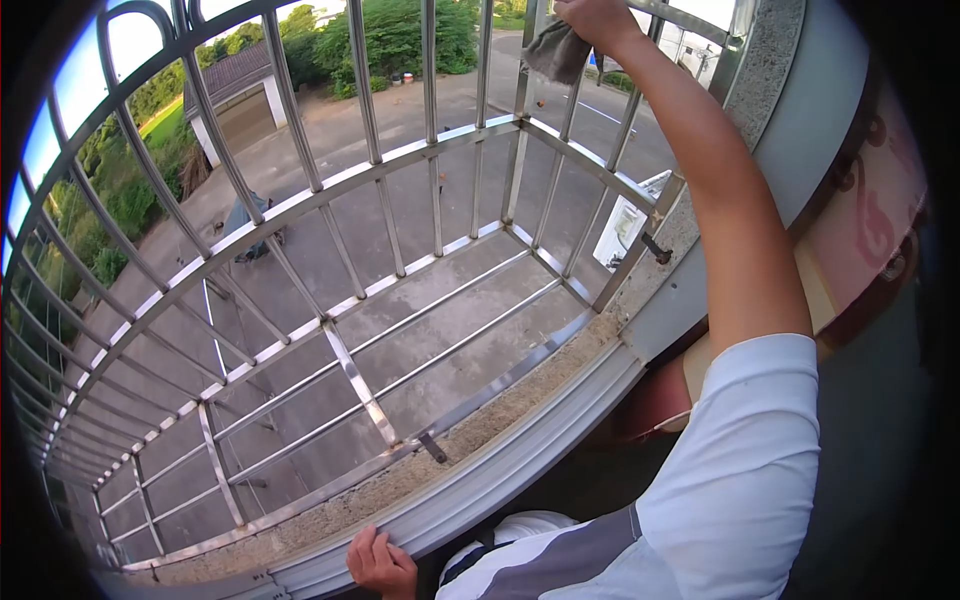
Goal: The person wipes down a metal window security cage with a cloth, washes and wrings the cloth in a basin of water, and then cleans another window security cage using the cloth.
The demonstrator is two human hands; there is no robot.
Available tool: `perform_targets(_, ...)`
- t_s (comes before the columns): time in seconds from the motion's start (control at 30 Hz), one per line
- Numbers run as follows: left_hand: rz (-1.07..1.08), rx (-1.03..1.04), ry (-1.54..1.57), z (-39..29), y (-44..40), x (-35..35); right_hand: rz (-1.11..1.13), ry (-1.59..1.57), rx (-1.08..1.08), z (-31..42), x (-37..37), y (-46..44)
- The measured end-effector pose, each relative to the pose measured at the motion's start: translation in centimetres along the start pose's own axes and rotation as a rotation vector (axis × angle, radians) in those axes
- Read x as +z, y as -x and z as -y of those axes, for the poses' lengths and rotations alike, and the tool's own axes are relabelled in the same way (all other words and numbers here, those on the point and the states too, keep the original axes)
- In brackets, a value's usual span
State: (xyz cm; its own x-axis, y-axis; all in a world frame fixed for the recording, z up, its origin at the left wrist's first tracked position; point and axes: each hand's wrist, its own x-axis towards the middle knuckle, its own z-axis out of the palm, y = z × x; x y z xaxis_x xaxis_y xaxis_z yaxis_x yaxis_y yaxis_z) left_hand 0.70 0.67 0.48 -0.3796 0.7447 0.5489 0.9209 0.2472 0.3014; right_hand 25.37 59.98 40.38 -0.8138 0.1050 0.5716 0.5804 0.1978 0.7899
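Cloth (557, 57): grey, bunched, hanging from right hand (600, 22) at upper right of view, by cage (420, 150) corner post (516, 170); cannot tell if pressed to metal.
Right grip: clamped on cloth, by the look; partly cut off by top of view.
Bars (365, 80): probably best taken singly, cloth folded round each, even pressure along length, loose tail tucked in.
Right arm (745, 220): raised, out past jamb (775, 55), elbow slightly bent. Likely near full reach, so short moves and no leaning.
Left hand (382, 562): low, at inner edge of track (480, 490), fingers curled; hooked on or just resting, cannot tell. Sensible anchor.
Bracket (657, 250): jutting from jamb, below right arm; worth steering clear of.
Ground (430, 335): visible through gaps; hold cloth firmly against a drop.
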Motion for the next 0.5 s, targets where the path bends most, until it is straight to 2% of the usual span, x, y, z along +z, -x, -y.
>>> perform_targets(0.07,-0.004,-0.013,0.004,-0.2,0.0,0.1,-0.054,0.109,-0.063,0.6,0.9,0.2)
perform_targets(0.13,0.012,-0.007,-0.012,-0.1,0.0,-0.1,0.037,0.274,-0.004,1.7,-0.4,0.3)
perform_targets(0.17,0.02,-0.012,-0.016,-0.1,0.0,-0.1,0.221,0.223,0.025,1.9,-2.1,-0.7)
perform_targets(0.2,0.029,-0.003,-0.02,-0.1,0.0,-0.1,0.231,0.216,0.021,1.6,-1.5,-1.1)
perform_targets(0.27,0.056,0.022,-0.019,-0.2,-0.2,-0.3,0.078,0.282,0.038,0.4,0.5,-1.2)
perform_targets(0.3,0.066,0.021,-0.018,-0.3,-0.4,-0.4,-0.005,0.218,0.07,0.4,-0.2,-1.4)
perform_targets(0.4,0.072,0.027,-0.01,-0.4,-0.5,-0.2,0.014,0.114,0.141,0.3,1.9,-1.9)
perform_targets(0.43,0.058,0.024,-0.008,-0.3,-0.5,-0.2,-0.093,0.11,0.097,0.6,2.3,-1.4)
perform_targets(0.5,0.055,0.02,-0.009,-0.4,-0.6,-0.3,-0.024,0.099,0.069,1.9,2.3,0.4)
